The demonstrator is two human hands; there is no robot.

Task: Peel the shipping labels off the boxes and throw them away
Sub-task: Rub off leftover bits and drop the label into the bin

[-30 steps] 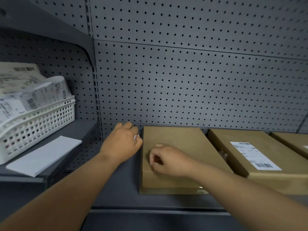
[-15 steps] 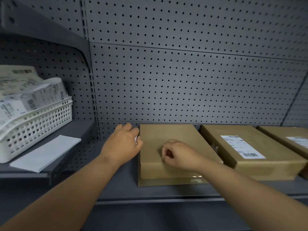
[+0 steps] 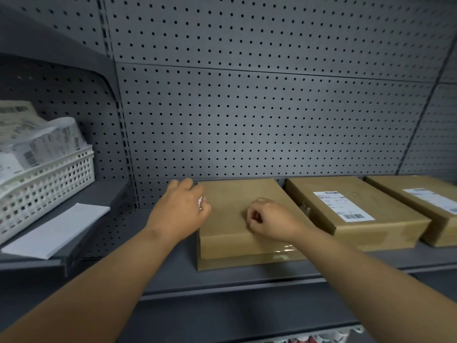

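A brown cardboard box [image 3: 230, 219] with a bare top lies on the grey shelf [image 3: 222, 278]. My left hand [image 3: 179, 210] is at the box's left edge, fingers closed around a small crumpled white label [image 3: 200, 202] that peeks out. My right hand [image 3: 269, 220] rests on the box top with fingers curled; nothing shows in it. To the right lies a second box [image 3: 356, 219] with a white shipping label [image 3: 342, 206], and a third box [image 3: 425, 206] with a label [image 3: 431, 199] at the frame's edge.
A white plastic basket [image 3: 49, 191] full of peeled labels stands on a higher side shelf at the left. A white pad of paper [image 3: 58, 230] lies in front of it. Grey pegboard [image 3: 247, 107] forms the back wall.
The view has shifted, so the boxes sit lower and further left, and the third box shows more. My right hand has slid slightly right on the box top. The left hand keeps its hold.
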